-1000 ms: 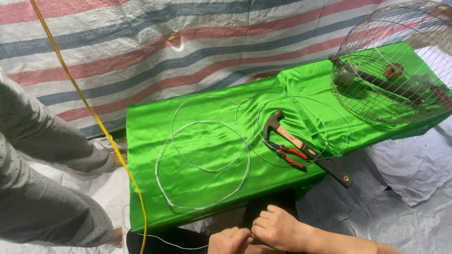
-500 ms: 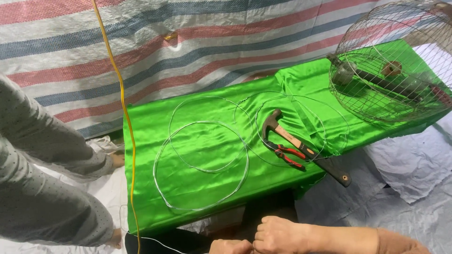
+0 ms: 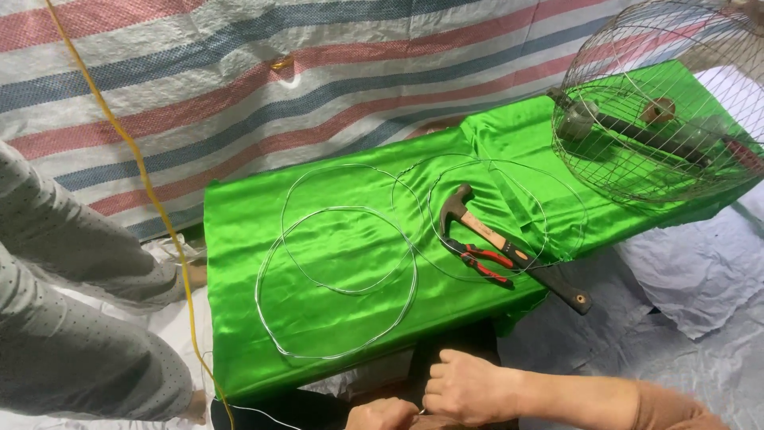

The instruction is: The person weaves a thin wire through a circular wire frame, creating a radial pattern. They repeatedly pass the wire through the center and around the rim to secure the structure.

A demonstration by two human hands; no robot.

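My right hand (image 3: 469, 390) is at the bottom edge, below the front of the green cloth-covered table (image 3: 239, 358), with its fingers curled. My left hand (image 3: 382, 416) is just left of it, half cut off by the frame, and the two hands touch. A thin wire (image 3: 259, 411) runs in from the lower left towards them. Both hands seem to pinch it, though the grip itself is hidden. Loose wire loops (image 3: 334, 279) lie on the cloth. A claw hammer (image 3: 485, 231) and red-handled pliers (image 3: 481, 261) lie right of the loops.
A round wire cage (image 3: 660, 103) with dark parts inside it stands on the table's far right end. Another person's grey-trousered legs (image 3: 72, 318) are at the left, beside a hanging yellow cord (image 3: 143, 175). A striped tarp (image 3: 318, 72) hangs behind, and grey sheeting (image 3: 700, 271) covers the floor.
My hands stay together at the bottom edge and have shifted slightly to the right. The yellow cord has swung sideways. Everything on the table is unmoved.
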